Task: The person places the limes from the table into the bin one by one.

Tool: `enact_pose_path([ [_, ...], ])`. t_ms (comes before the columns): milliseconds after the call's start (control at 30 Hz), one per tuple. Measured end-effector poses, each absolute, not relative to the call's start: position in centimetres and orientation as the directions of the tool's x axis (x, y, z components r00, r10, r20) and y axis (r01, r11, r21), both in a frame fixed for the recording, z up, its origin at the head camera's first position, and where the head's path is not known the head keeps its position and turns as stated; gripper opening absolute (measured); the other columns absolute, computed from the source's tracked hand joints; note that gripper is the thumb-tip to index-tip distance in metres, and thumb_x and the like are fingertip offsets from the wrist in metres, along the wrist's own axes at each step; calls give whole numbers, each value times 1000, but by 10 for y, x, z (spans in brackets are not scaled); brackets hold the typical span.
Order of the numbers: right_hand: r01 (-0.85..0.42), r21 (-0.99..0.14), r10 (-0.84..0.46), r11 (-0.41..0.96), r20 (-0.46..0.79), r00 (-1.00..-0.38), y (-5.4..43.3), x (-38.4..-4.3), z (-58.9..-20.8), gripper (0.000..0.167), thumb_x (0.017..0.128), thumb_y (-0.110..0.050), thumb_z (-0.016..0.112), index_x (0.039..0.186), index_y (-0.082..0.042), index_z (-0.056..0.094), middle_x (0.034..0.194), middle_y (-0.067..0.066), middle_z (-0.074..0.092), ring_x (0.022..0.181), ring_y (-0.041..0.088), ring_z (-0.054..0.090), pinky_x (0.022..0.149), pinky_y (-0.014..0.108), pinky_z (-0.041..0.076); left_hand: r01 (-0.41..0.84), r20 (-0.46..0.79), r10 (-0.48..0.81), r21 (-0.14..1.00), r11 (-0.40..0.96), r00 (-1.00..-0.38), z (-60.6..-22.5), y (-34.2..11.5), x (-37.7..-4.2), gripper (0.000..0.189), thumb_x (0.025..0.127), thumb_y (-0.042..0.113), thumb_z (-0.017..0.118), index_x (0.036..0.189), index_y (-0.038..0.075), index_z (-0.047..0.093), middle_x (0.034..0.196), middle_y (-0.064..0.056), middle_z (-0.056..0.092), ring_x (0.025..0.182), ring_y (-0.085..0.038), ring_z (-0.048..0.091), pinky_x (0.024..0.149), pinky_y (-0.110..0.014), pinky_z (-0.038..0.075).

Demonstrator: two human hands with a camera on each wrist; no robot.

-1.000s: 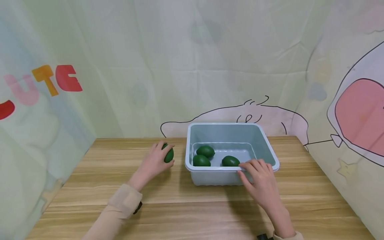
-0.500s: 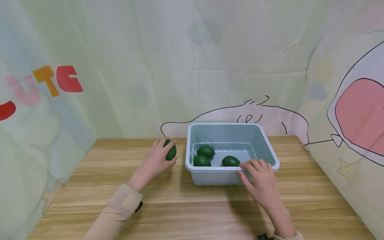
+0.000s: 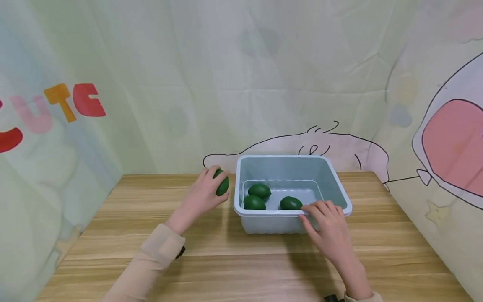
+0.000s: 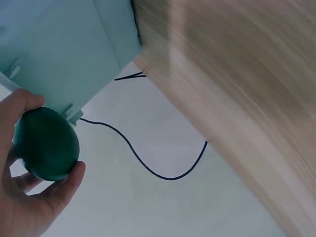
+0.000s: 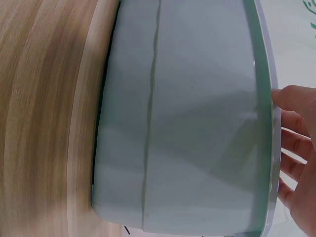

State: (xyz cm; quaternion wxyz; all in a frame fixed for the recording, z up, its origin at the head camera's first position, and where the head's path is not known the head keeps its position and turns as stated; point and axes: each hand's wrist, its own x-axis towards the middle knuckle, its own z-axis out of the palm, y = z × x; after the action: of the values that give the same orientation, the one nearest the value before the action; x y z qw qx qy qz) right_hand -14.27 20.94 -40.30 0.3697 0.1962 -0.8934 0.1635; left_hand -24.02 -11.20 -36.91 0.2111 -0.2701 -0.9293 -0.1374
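In the head view my left hand grips a dark green lime just left of the bin, raised above the table. The left wrist view shows this lime between the thumb and the fingers, close to the bin's wall. A pale blue plastic bin stands on the table. Inside it lie a lime at the back left, another lime in front of it, and a third lime near the front wall. My right hand holds the bin's front rim near its right corner, thumb outside, fingers over the edge.
The wooden table ends behind the bin at a printed cloth backdrop. A dark cord hangs past the table edge in the left wrist view.
My left hand has moved right and slightly up with the lime, closer to the bin's left rim. The right hand and the bin stay in place.
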Motion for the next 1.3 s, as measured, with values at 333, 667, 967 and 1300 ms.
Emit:
enact_pose_path([
  [333,-482,-135,-235,866,740,-630,210,-143,-403,18,78,-17,75,94,-10,71,87,2,64,82,20,51,72,35,37,572,486,454,119,812,-746,-353,-104,-245,49,83,23,69,130,14,58,131,-18,51,110,-36,51,65,-43,58],
  [667,-490,-134,-238,861,746,-622,210,-143,-403,18,77,-16,75,94,-9,71,87,2,64,81,21,51,72,36,37,584,469,485,84,807,-738,-337,-91,-245,52,84,29,69,133,15,56,133,-17,51,117,-38,50,82,-46,56],
  [967,-484,-134,-235,865,744,-626,210,-144,-403,18,78,-17,75,94,-10,71,87,2,64,81,20,51,72,35,37,608,460,510,85,789,-727,-329,-78,-247,52,84,30,68,132,18,55,130,-13,52,114,-33,52,74,-43,57],
  [1300,-473,-135,-234,871,733,-639,211,-144,-404,18,78,-18,75,94,-10,72,87,1,64,81,20,50,72,35,37,647,414,548,148,748,-727,-320,-61,-244,54,83,31,68,133,19,55,131,-13,52,116,-32,52,81,-43,55],
])
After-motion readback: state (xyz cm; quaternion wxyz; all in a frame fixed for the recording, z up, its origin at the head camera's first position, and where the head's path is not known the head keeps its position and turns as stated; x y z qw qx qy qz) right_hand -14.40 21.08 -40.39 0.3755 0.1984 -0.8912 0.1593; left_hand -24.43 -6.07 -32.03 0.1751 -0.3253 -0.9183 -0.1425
